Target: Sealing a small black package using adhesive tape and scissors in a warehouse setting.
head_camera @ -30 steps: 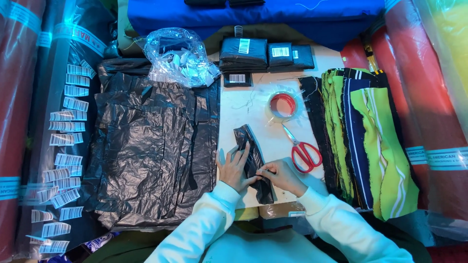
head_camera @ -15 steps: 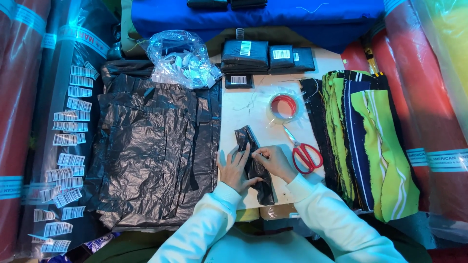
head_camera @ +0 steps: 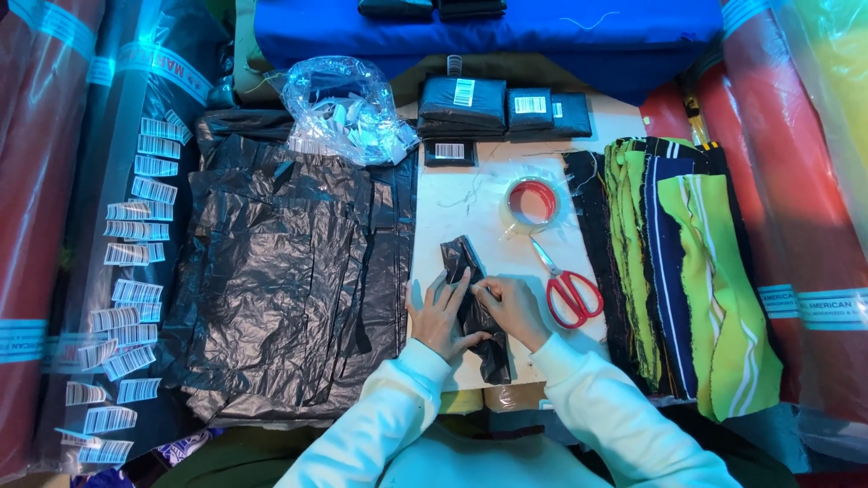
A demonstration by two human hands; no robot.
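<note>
The person wears a soft, pale top with long sleeves — it looks light mint or whitish in this light. Each sleeve ends in a snug ribbed cuff at the wrist. The cloth has gentle folds along the arms. The left hand [head_camera: 440, 318] and right hand [head_camera: 513, 309] are bare — no gloves, no rings to see.
</note>
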